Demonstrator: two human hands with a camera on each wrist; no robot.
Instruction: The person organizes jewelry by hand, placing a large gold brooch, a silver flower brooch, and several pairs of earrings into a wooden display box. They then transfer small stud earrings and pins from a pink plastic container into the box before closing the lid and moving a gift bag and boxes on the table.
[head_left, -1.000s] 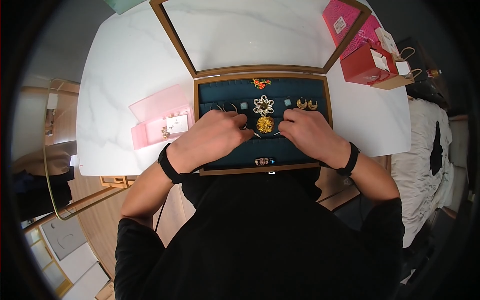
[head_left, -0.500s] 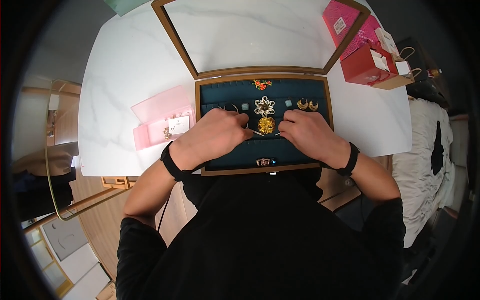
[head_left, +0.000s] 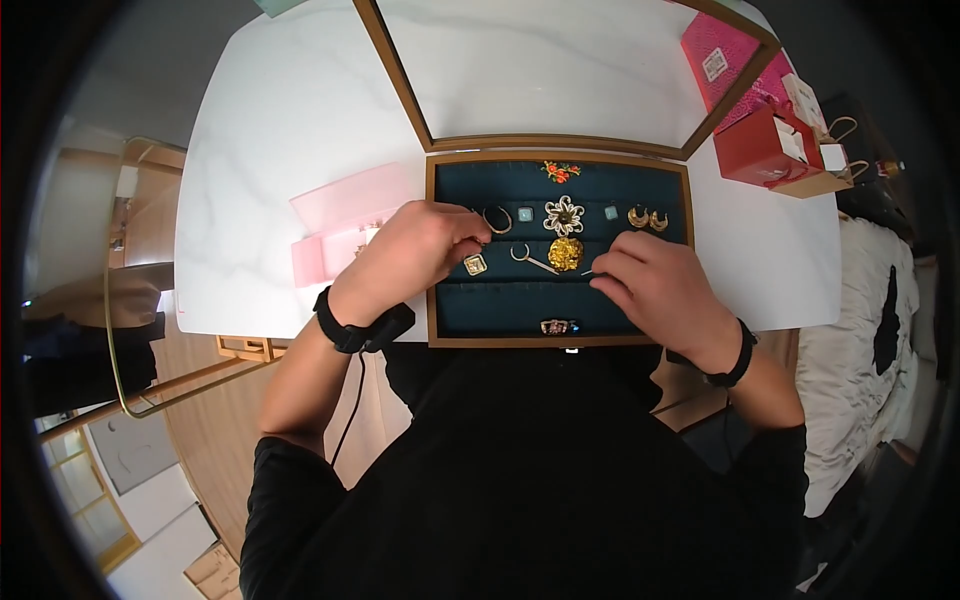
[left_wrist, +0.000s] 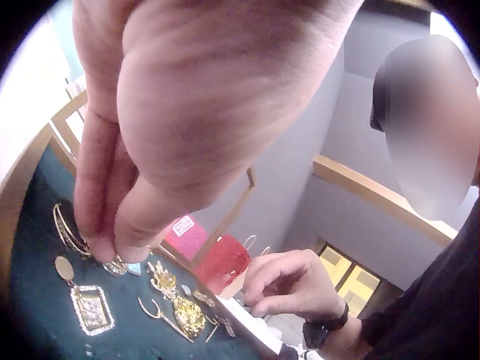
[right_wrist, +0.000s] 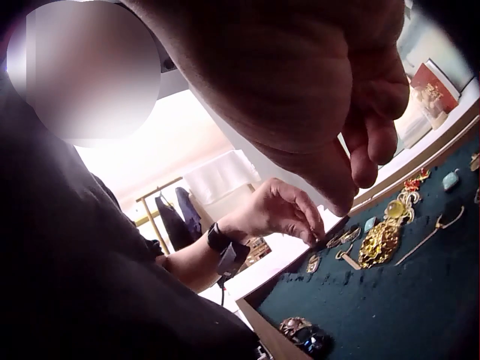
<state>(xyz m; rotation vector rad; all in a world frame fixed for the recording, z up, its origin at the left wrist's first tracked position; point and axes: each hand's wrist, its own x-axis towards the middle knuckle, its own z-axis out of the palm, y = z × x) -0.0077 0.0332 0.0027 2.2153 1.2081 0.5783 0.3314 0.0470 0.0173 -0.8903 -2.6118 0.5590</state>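
Observation:
In a wooden jewellery box (head_left: 500,300) lined with dark green cloth, earrings and brooches lie in rows. My left hand (head_left: 420,245) is over its left side, thumb and finger meeting beside a hoop earring (head_left: 505,222); I cannot tell if they pinch anything. Just below them lies a square framed earring (left_wrist: 93,310). A hoop-and-bar earring (head_left: 541,266) lies left of the gold brooch (head_left: 566,254). My right hand (head_left: 660,285) hovers with loosely bent fingers above a matching bar earring (right_wrist: 430,236), which lies on the cloth.
The glass lid's wooden frame (head_left: 560,140) stands raised behind the box. A pink case (head_left: 310,258), lid up, is at the left. Red and pink gift bags (head_left: 765,145) stand at the back right. A flower brooch (head_left: 563,215) and a jewelled ornament (head_left: 559,327) also lie inside.
My left hand has moved left from the hoop-and-bar earring, uncovering it and the square earring. The right hand has drawn slightly away from the other bar earring. The head view has shifted.

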